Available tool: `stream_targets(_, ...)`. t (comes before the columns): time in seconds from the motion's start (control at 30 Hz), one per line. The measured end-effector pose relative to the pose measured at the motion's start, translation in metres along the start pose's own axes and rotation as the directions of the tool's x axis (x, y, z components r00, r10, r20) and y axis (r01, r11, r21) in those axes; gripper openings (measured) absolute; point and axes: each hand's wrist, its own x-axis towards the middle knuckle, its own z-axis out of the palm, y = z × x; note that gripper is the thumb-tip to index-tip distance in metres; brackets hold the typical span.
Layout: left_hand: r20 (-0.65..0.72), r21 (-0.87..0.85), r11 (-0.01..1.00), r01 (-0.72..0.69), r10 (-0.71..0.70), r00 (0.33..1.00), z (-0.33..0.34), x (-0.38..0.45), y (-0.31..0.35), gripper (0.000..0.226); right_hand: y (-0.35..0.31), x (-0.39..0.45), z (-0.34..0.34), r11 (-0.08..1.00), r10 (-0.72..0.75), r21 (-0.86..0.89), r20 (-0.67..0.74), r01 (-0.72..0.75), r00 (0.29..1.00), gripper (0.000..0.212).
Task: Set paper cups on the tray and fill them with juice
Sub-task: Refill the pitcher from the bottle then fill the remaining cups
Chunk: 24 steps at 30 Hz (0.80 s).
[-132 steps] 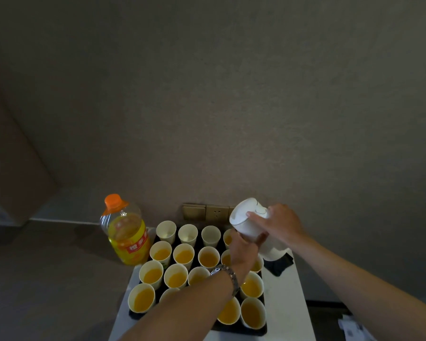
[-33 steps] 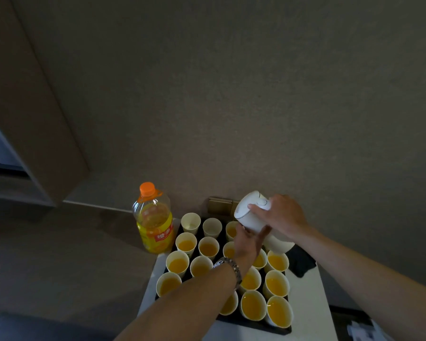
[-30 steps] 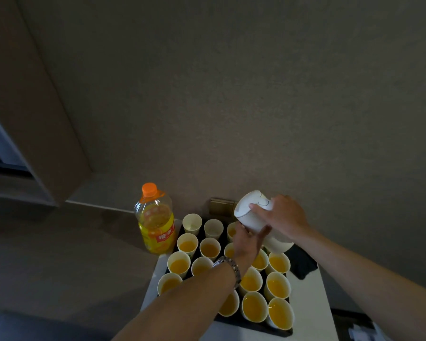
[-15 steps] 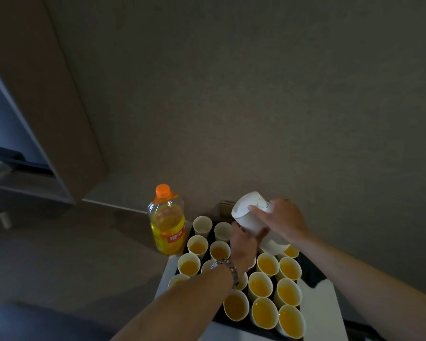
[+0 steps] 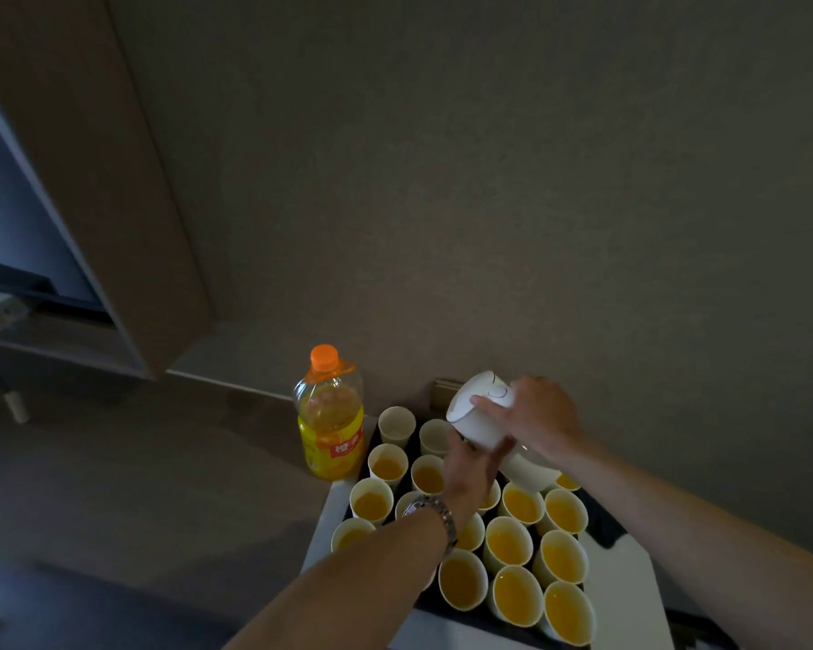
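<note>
White jug tilted over paper cups; both hands' grip around it.

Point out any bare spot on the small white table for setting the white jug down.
Bare white table top shows right of the black tray, and a narrow strip left of it beside the orange juice bottle. The tray is packed with paper cups; both hands hold the white jug above.

A dim, grey textured wall meets a brown cabinet panel and grey floor.
</note>
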Motion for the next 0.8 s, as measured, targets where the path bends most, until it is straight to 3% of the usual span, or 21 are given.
stream_targets(0.17,0.045,-0.057,0.997,0.057,-0.054,0.998,-0.002,-0.003,0.000,0.114,-0.007,0.003,0.004,0.999,0.001,-0.040,0.027,0.000,1.000,0.060)
stream_targets(0.53,0.097,-0.148,0.979,0.140,-0.127,0.987,-0.008,-0.004,-0.002,0.121,-0.022,0.012,0.006,0.995,0.036,-0.097,0.117,-0.024,0.992,0.062)
stream_targets(0.73,0.136,-0.174,0.972,0.158,-0.135,0.982,-0.011,-0.006,0.000,0.114,-0.026,0.013,0.007,0.995,0.046,-0.093,0.142,-0.033,0.989,0.063)
stream_targets(0.8,0.149,-0.181,0.969,0.170,-0.144,0.978,-0.011,-0.007,0.001,0.102,-0.027,0.014,0.007,0.995,0.045,-0.098,0.148,-0.030,0.988,0.064)
